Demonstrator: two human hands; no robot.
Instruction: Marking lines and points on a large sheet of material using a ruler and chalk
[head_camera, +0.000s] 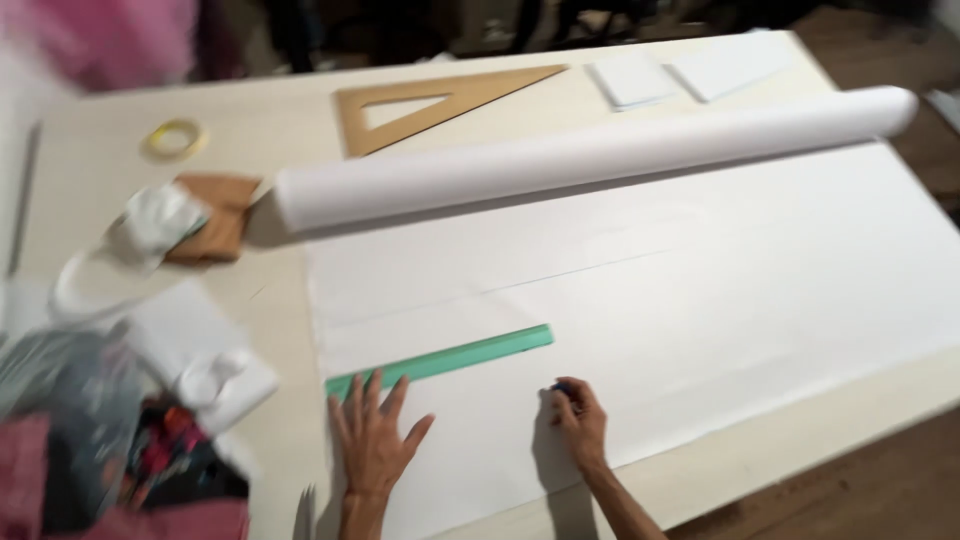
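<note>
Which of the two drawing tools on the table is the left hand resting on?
The flat green straight ruler on the white paper, under the left hand; the brown wooden triangle lies untouched at the far edge.

On the bench (120, 190) a sheet of paper (700, 290) lies spread, its roll (590, 155) at the far edge. Behind the roll lies a triangle (440, 100), with a tape ring (173, 138) to its left. A ruler (450, 358) lies on the sheet's near left part. The left hand (372, 440) rests flat on the ruler's left end; the right hand (580, 420) sits on the sheet to the right, just before the ruler's right end.
</note>
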